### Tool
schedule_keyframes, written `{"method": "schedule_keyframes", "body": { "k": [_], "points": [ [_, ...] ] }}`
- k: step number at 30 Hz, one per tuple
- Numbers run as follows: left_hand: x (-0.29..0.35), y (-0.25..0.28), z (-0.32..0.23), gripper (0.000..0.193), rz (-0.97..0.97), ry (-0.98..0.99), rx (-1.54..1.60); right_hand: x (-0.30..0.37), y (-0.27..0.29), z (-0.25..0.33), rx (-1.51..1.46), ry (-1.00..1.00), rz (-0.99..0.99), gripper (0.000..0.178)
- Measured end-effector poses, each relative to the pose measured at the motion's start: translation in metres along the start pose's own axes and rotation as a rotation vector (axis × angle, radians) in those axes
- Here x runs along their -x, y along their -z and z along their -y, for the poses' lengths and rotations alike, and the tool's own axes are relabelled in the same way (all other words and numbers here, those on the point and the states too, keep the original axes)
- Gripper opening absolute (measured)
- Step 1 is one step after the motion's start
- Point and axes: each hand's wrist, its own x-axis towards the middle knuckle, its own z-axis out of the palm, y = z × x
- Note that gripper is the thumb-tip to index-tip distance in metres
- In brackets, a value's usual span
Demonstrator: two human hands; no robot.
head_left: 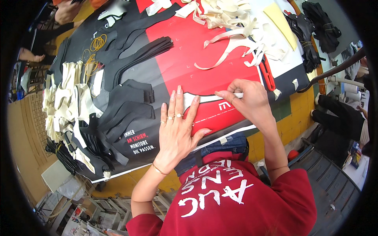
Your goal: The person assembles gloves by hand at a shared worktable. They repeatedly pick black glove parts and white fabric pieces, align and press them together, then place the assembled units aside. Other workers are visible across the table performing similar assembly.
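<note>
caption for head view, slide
Left hand flat on a black strip; right hand pinches its white backing.

Red short-sleeved shirt [236,196], white lettering; jeans; rings, thin bracelet.

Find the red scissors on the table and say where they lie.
In the head view, the red scissors lie right of centre on the table, just beyond the right hand, below the heap of cream strips.

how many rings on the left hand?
3. One each on three neighbouring fingers of the left hand, which lies flat on the red-and-black sheet: rings at and. The thumb's underside is hidden, so more may be unseen.
</note>
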Motion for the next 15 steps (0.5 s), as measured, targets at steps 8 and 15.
{"method": "schedule_keyframes", "body": {
  "k": [8, 15],
  "points": [
    [0.000, 0.007, -0.014, 0.094, -0.002, 0.069, -0.062, 0.005, -0.006, 0.004, 0.105, 0.031, -0.073, 0.035],
    [-0.015, -0.009, -0.039, 0.104, 0.040, -0.096, 0.073, 0.016, -0.010, 0.006, 0.014, 0.021, -0.277, 0.029]
  ]
}}
